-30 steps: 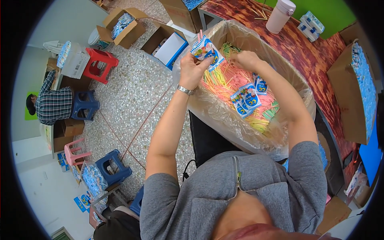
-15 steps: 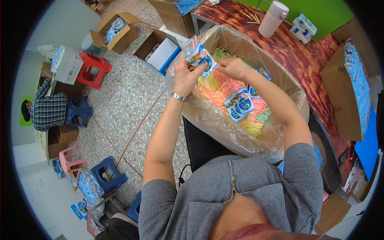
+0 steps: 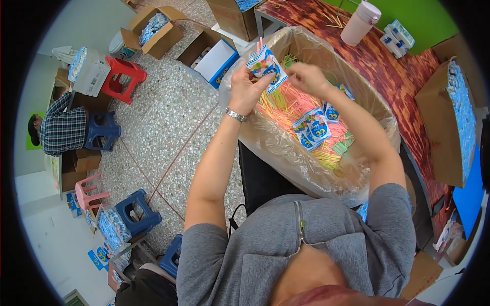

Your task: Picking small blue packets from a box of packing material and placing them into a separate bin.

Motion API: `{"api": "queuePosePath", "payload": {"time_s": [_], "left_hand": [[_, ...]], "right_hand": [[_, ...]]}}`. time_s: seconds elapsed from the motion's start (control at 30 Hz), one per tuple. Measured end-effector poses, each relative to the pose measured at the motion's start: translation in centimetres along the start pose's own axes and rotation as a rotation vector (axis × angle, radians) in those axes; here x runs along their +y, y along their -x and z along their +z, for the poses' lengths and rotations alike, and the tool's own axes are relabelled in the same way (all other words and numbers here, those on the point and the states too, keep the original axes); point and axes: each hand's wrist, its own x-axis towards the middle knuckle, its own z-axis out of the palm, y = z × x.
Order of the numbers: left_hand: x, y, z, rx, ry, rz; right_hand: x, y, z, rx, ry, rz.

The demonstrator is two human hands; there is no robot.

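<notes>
My left hand [image 3: 247,93], with a metal watch on its wrist, grips a small blue-and-white printed packet [image 3: 268,65] between thumb and fingers. Thin pink sticks [image 3: 260,44] poke out of the packet's top. Just right of it, my right hand [image 3: 309,80] is raised with its fingers curled together; whatever they may hold is hidden. Both hands are over a large carton lined with clear plastic [image 3: 286,145]. Inside lie many loose thin sticks [image 3: 292,99] in pink, yellow and green, and several similar packets [image 3: 313,127] rest on top of them.
Along the right runs a red-brown patterned table [image 3: 380,74] bearing a pink tumbler [image 3: 360,23] and a carton of blue packets [image 3: 434,117]. Red [image 3: 122,81] and blue stools [image 3: 138,211] stand on the speckled floor at left. A person in a checked shirt [image 3: 64,130] sits far left.
My right hand has drawn slightly away from the packet's edge, its fingers more curled. My left hand keeps hold of the packet. The whole view has shifted a little.
</notes>
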Motion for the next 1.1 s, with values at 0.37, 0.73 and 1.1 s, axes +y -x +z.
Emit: {"api": "queuePosePath", "payload": {"time_s": [0.37, 0.73, 1.1], "left_hand": [[-0.2, 0.0, 0.2, 0.015, 0.023, 0.012], [0.3, 0.2, 0.0, -0.011, -0.046, 0.012], [-0.4, 0.0, -0.1, -0.007, -0.081, 0.038]], "right_hand": [[2.7, -6.6, -17.6, 0.737, 0.219, 0.230], [2.0, 0.4, 2.2, -0.451, 0.321, 0.389], [2.9, 0.4, 6.2, -0.477, 0.587, 0.212]]}}
